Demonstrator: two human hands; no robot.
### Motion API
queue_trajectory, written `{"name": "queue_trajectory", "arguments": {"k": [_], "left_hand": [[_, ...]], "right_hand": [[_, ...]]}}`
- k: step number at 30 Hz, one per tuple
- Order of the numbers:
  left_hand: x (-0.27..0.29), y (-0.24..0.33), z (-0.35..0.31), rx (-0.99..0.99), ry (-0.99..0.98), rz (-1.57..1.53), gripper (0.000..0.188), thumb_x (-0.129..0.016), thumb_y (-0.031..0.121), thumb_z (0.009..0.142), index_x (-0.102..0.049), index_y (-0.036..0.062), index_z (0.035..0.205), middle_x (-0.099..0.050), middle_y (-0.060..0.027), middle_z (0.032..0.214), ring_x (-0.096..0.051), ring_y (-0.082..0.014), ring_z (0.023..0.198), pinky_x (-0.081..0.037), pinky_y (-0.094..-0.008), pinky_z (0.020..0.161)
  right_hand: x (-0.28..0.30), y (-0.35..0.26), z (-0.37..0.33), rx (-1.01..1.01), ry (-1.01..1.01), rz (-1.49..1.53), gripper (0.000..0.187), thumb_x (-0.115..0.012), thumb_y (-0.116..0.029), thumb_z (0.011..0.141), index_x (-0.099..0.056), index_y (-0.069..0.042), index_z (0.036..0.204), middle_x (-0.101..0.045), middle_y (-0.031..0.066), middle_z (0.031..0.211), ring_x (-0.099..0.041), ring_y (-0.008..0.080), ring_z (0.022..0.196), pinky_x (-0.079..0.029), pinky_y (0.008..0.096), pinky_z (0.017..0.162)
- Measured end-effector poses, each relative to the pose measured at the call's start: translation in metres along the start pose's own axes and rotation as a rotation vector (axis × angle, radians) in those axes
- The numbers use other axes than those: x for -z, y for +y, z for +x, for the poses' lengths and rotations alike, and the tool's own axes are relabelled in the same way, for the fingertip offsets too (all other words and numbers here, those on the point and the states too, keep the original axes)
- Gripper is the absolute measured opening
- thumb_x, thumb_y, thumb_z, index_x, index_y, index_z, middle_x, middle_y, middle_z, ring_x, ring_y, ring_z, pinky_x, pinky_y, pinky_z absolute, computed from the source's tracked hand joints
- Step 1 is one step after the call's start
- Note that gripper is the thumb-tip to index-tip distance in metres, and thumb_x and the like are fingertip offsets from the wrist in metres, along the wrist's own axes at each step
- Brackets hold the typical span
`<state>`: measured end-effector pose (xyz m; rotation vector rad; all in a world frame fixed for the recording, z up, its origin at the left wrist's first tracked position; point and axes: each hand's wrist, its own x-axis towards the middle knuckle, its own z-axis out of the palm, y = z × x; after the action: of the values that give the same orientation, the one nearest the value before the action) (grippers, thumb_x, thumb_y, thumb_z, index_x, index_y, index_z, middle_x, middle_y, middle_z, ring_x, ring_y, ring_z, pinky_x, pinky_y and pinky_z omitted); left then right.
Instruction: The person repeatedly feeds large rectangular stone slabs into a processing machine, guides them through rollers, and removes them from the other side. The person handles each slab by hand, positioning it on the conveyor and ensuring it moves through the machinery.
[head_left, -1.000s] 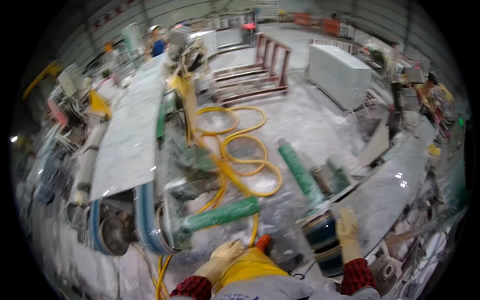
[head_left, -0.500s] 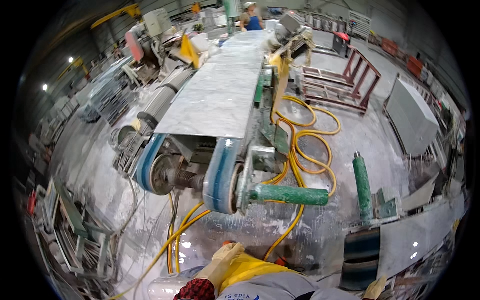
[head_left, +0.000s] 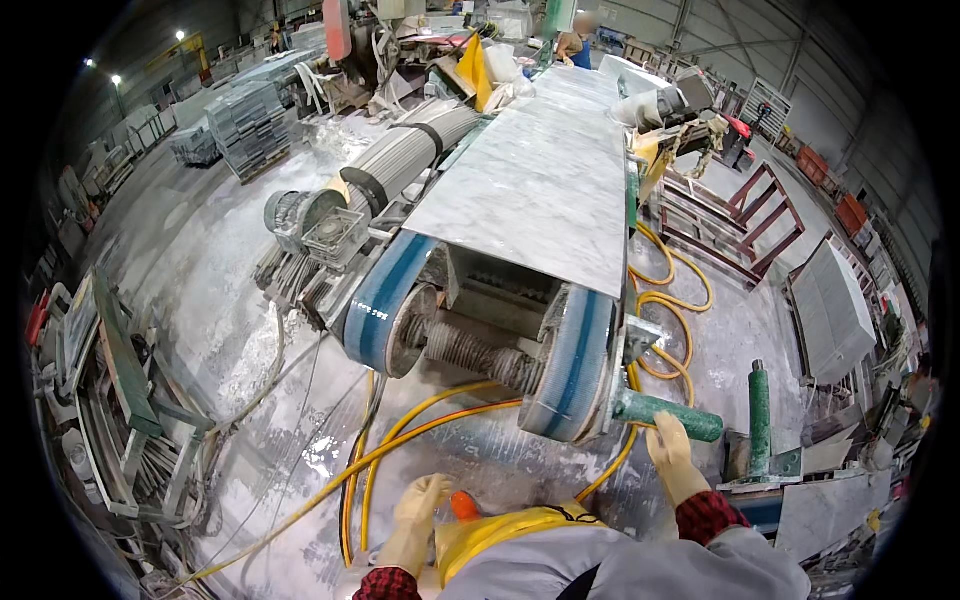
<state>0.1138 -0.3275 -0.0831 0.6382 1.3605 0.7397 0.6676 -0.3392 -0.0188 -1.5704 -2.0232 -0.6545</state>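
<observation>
A long conveyor machine with two blue belts [head_left: 385, 310] occupies the centre of the floor. On it lies a flat, rectangular slab, pale grey with darker veining [head_left: 540, 190], its near edge resting over both belts. Left of the slab is a ribbed grey cylindrical housing with dark bands [head_left: 410, 155]. A maroon open metal frame [head_left: 775, 225] and a pale rectangular block [head_left: 835, 310] stand on the right. The person's yellow apron [head_left: 500, 535] shows at the lower edge. Between the belt pulleys runs a ridged metal shaft [head_left: 480, 355].

A green metal cylinder [head_left: 700, 422] projects sideways from the machine's near right corner; a second, upright green cylinder [head_left: 760, 415] stands just beyond its free end. The right hand [head_left: 674, 455], in a cream glove, is at the projecting cylinder, overlapping its lower edge; contact and closure of the grip cannot be told. The left hand [head_left: 416, 508], similarly gloved, is left of the apron, well apart from the slab, fingers bent inward; whether it encloses anything cannot be told. An orange boot tip [head_left: 464, 506] shows just beside it.
</observation>
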Motion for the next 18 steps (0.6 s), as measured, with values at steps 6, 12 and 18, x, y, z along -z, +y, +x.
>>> {"name": "queue_trajectory", "arguments": {"k": [6, 12, 18], "left_hand": [[0.078, 0.004, -0.020, -0.069, 0.325, -0.128, 0.041, -0.062, 0.040, 0.111, -0.071, 0.0010, 0.122, -0.078, -0.0099, 0.113, -0.071, -0.0138, 0.097, -0.056, -0.0292, 0.089], [0.086, -0.017, -0.028, 0.023, 0.313, -0.153, 0.043, -0.066, 0.043, 0.109, -0.072, 0.0013, 0.118, -0.078, -0.0086, 0.107, -0.071, -0.0132, 0.095, -0.057, -0.0292, 0.088], [0.101, 0.032, -0.026, -0.001, 0.392, -0.139, 0.036, -0.071, 0.038, 0.106, -0.074, 0.0029, 0.115, -0.079, -0.0052, 0.103, -0.071, -0.0109, 0.089, -0.057, -0.0256, 0.084]], "right_hand": [[-0.055, -0.077, 0.134, -0.086, -0.274, 0.239, 0.048, -0.070, -0.015, 0.093, -0.060, -0.002, 0.139, -0.065, 0.0241, 0.132, -0.060, 0.0464, 0.123, -0.047, 0.0547, 0.109], [-0.133, -0.088, 0.205, -0.035, -0.130, 0.171, 0.052, -0.070, -0.019, 0.098, -0.058, -0.004, 0.146, -0.064, 0.0231, 0.143, -0.059, 0.0466, 0.131, -0.045, 0.0553, 0.117], [-0.209, -0.064, 0.258, -0.186, -0.159, 0.108, 0.056, -0.068, -0.024, 0.099, -0.056, -0.002, 0.149, -0.059, 0.0247, 0.150, -0.053, 0.0463, 0.141, -0.039, 0.0550, 0.123]]}}
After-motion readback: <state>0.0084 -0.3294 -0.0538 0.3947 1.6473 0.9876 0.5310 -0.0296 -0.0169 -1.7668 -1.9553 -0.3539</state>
